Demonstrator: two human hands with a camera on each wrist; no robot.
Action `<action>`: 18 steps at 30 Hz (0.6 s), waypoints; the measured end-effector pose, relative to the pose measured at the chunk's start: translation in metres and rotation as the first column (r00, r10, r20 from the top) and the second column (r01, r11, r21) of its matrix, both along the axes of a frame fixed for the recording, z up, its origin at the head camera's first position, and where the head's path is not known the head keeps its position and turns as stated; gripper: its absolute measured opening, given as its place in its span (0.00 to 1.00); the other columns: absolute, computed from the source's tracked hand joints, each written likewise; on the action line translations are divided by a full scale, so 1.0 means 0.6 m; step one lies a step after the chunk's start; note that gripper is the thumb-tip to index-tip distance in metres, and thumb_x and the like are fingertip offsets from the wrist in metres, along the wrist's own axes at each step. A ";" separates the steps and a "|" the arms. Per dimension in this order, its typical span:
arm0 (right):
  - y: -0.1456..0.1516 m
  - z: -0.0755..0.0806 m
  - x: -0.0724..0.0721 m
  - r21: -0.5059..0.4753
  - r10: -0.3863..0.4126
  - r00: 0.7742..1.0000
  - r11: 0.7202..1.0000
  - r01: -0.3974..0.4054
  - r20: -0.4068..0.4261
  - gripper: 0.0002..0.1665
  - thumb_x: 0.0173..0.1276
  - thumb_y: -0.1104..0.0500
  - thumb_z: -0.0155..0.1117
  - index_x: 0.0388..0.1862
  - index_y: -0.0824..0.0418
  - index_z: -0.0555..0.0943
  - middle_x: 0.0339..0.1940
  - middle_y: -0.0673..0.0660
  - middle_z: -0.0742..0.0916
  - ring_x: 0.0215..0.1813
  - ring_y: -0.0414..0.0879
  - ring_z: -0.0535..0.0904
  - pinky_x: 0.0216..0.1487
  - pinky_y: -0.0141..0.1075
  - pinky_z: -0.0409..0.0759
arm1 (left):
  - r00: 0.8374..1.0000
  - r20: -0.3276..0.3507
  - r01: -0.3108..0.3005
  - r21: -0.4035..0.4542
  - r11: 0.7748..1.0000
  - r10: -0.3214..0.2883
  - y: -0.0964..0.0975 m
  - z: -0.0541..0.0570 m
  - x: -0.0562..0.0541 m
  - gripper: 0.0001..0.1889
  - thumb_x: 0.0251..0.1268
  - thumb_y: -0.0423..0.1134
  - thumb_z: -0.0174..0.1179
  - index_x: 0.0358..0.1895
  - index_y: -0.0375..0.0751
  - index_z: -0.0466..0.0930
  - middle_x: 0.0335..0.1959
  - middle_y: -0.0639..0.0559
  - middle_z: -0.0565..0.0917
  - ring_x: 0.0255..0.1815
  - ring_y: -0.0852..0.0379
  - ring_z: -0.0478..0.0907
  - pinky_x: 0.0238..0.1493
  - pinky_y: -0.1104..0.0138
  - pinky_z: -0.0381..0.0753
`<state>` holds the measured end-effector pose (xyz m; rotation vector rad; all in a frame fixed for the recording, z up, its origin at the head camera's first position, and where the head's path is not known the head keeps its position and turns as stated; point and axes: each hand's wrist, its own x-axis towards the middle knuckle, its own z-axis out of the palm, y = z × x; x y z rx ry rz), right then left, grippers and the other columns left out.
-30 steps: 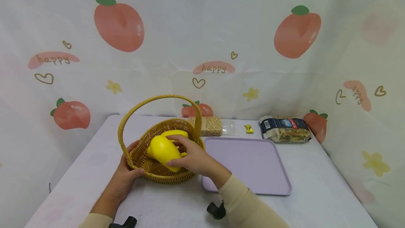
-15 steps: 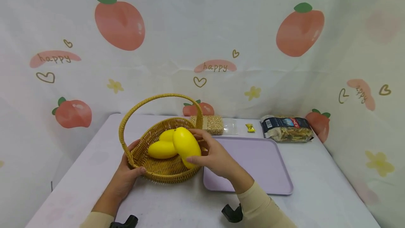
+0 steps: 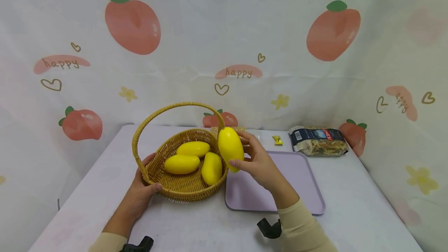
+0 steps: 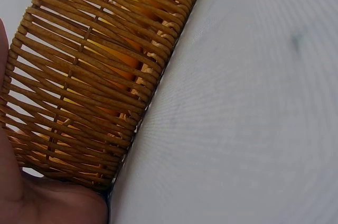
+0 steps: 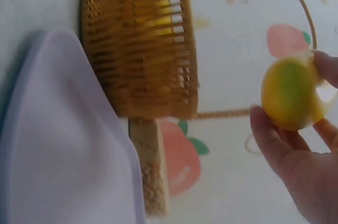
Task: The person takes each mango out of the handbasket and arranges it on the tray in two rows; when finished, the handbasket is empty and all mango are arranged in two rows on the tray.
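Note:
A yellow mango (image 3: 230,147) is gripped between the thumb and fingers of my right hand (image 3: 257,162), raised at the right rim of the wicker basket (image 3: 189,195). In the right wrist view the same mango (image 5: 290,94) shows a greenish patch, and it is apart from the basket wall (image 5: 140,49). Three more mangoes (image 3: 182,164) lie inside the basket. At the basket's left side my left hand (image 3: 138,193) holds the rim, thumb over the front edge and fingers outside. The left wrist view shows the palm (image 4: 47,203) against the woven wall (image 4: 90,76).
A lilac tray (image 3: 290,182) lies right of the basket, beneath the right hand. Behind it are a pack of grains (image 3: 241,129), partly hidden, a small yellow wrapped candy (image 3: 277,140) and a pasta bag (image 3: 318,141). The arched basket handle (image 3: 178,105) stands up.
My right hand has lifted one mango from among the others and carried it up and right, past the basket's rim. The left hand has kept its hold on the basket.

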<state>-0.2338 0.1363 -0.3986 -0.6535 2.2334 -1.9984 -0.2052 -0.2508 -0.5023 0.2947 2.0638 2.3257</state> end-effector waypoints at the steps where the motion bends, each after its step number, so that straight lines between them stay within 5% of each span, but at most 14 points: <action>1: 0.005 0.001 -0.002 -0.001 -0.016 1.000 1.000 0.016 -0.002 0.49 0.72 0.64 0.78 0.86 0.48 0.65 0.75 0.62 0.73 0.68 0.61 0.77 0.60 0.51 0.85 | 1.000 -0.001 0.001 0.000 1.000 -0.001 0.000 0.000 0.000 0.51 0.75 0.27 0.69 0.90 0.57 0.46 0.87 0.40 0.46 0.79 0.54 0.62 0.71 0.70 0.70; 18: 0.079 -0.028 -0.042 0.133 -0.289 0.956 0.951 0.280 0.054 0.50 0.74 0.59 0.78 0.88 0.55 0.62 0.75 0.68 0.73 0.67 0.65 0.75 0.59 0.53 0.83 | 1.000 -0.006 0.004 -0.004 1.000 -0.004 -0.001 -0.004 -0.004 0.51 0.76 0.27 0.69 0.90 0.57 0.45 0.87 0.39 0.46 0.78 0.57 0.65 0.70 0.70 0.72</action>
